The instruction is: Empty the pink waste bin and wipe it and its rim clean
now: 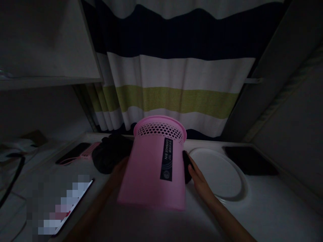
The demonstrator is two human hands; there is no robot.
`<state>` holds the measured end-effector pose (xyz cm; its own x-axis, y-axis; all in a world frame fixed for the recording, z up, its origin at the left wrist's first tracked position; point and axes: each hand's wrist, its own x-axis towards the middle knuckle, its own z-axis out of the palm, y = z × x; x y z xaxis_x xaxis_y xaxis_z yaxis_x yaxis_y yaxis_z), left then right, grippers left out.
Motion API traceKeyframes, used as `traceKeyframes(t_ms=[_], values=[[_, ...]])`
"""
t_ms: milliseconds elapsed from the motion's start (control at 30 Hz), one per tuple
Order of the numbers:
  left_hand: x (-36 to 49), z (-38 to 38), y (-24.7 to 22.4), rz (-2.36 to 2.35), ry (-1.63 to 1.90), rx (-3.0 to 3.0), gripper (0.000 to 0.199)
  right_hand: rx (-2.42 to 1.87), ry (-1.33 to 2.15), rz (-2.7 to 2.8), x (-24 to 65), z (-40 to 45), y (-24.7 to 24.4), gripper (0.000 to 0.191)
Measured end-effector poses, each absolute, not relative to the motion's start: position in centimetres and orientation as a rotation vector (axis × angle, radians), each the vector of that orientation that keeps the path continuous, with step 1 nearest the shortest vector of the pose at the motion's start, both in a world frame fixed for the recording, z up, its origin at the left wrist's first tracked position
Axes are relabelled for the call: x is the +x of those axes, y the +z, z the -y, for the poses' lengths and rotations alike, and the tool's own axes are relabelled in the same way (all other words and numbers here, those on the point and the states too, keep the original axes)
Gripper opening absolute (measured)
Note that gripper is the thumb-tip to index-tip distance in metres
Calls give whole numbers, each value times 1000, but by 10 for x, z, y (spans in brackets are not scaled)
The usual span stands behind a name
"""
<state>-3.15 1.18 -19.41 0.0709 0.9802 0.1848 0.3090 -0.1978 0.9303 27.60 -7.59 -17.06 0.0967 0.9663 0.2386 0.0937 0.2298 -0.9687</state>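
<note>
Over the counter, the bin seems held aloft; right hand curls round black object, left hand's grip hidden. Steadiness matters next.

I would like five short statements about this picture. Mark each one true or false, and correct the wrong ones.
1. The bin is pink. True.
2. Its label reads "PAPER BOX". False: the label reads "GARBAGE BIN".
3. The right hand is at the bin's right side. True.
4. The curtain is plain white. False: the curtain has dark, white and green stripes.
5. A rounded white object lies right of the bin. True.
</note>
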Motion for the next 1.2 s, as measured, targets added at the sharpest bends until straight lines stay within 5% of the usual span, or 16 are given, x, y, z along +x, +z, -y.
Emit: traceKeyframes(t_ms=[133,267,467,633,1000,1200], values=[[-36,-14,-154,-1406,1370,1565,62,-1101,908,1364,268,69,-159,52],[-20,0,-123,-1305,1156,1622,66,-1045,756,1513,250,59,-144,48],[2,15,-119,-1373,1044,1679,85,-1001,378,1870,225,45,-109,46],[1,13,-125,-1247,1081,1637,79,-1111,246,1971,224,42,-105,45],[-14,-8,-160,-1120,1212,1445,80,-1136,846,1381,250,58,-171,59],[6,4,-180,-1061,1215,1361,71,-1115,848,1247,271,63,-164,60]])
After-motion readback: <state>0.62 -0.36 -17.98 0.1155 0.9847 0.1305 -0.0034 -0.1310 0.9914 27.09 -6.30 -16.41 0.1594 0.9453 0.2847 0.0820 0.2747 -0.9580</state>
